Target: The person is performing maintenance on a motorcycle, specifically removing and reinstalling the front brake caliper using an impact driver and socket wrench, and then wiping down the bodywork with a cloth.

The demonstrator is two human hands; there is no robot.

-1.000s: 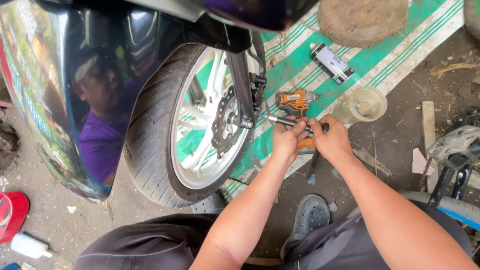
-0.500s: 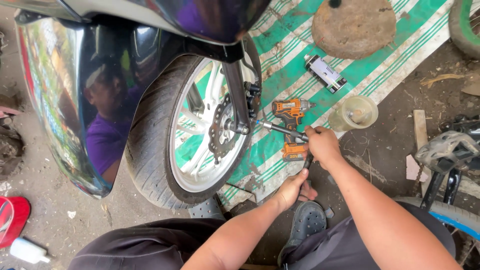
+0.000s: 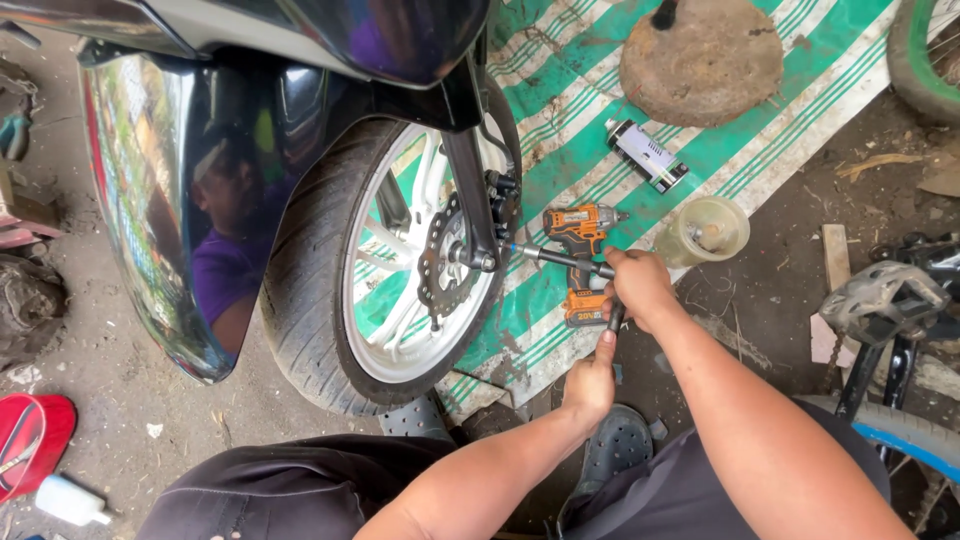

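A motorcycle front wheel (image 3: 385, 290) with a white rim and a brake disc (image 3: 443, 262) stands at the centre. A long socket wrench (image 3: 560, 260) is set on the axle nut beside the fork leg (image 3: 468, 190). My right hand (image 3: 638, 288) is shut on the wrench's head end. My left hand (image 3: 592, 378) grips the lower end of the wrench handle, just below the right hand. An orange cordless drill (image 3: 580, 258) lies on the striped mat (image 3: 560, 130) under the wrench.
A spray can (image 3: 646, 155), a clear plastic cup (image 3: 705, 230) and a round stone slab (image 3: 702, 60) lie on the green-striped mat. A bicycle pedal (image 3: 885, 300) and blue frame are at the right. A red sandal (image 3: 30, 440) lies at bottom left.
My left hand has come off the wrench head and dropped down to the handle's lower end. My right hand stays on the wrench.
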